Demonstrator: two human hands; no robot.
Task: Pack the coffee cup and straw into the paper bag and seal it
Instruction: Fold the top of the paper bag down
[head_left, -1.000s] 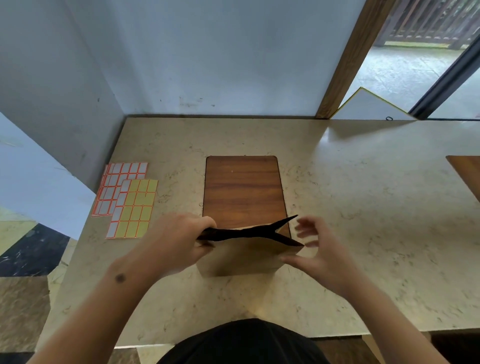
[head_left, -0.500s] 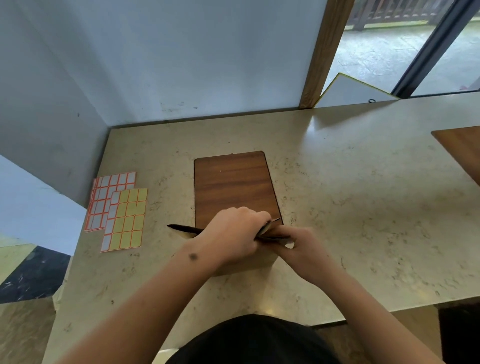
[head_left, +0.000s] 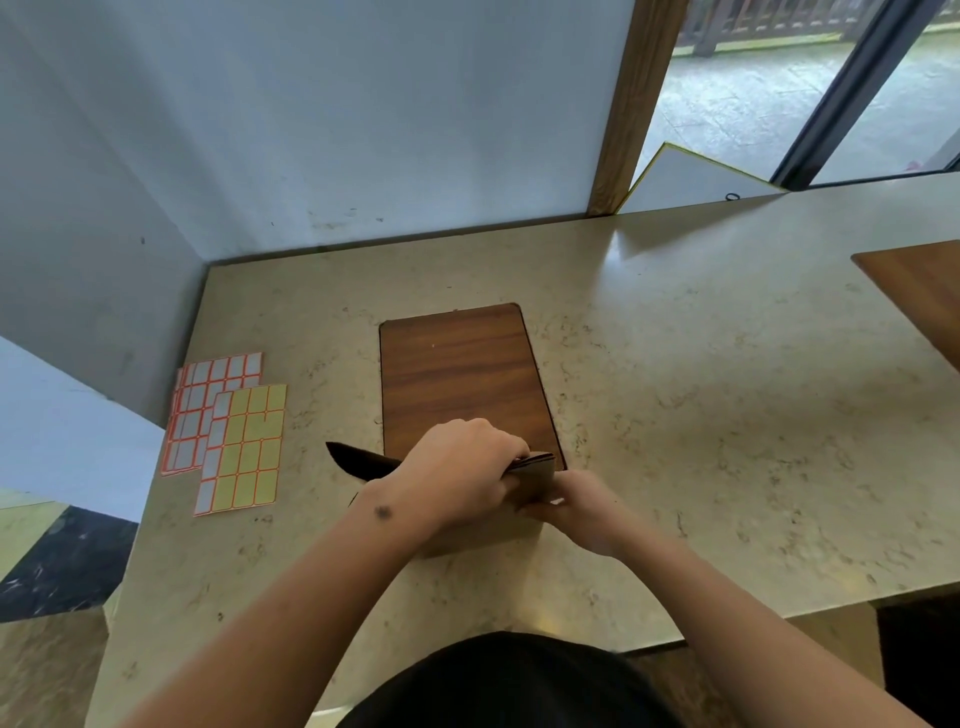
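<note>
The brown paper bag (head_left: 488, 535) stands on the pale stone counter (head_left: 701, 415), just in front of the near edge of the dark wooden board (head_left: 457, 379) that lies flat there. Both hands are busy at the top of the bag. The left hand (head_left: 457, 475) is curled over the folded top and holds it down, and the right hand (head_left: 576, 512) pinches the right end of the fold, on the side away from the sheets of orange and yellow sticker labels (head_left: 228, 431). The job right now looks like folding the top shut — so it is best to press the fold flat all the way along, keep both ends even, and hold the bag steady so it does not tip toward the board. The bag's mouth points up, and its folded top runs sideways, along the board's near edge. A dark flap (head_left: 358, 460) of the bag's inside sticks out toward the stickers and needs tucking in. The cup and straw cannot be seen — they may be inside.
</note>
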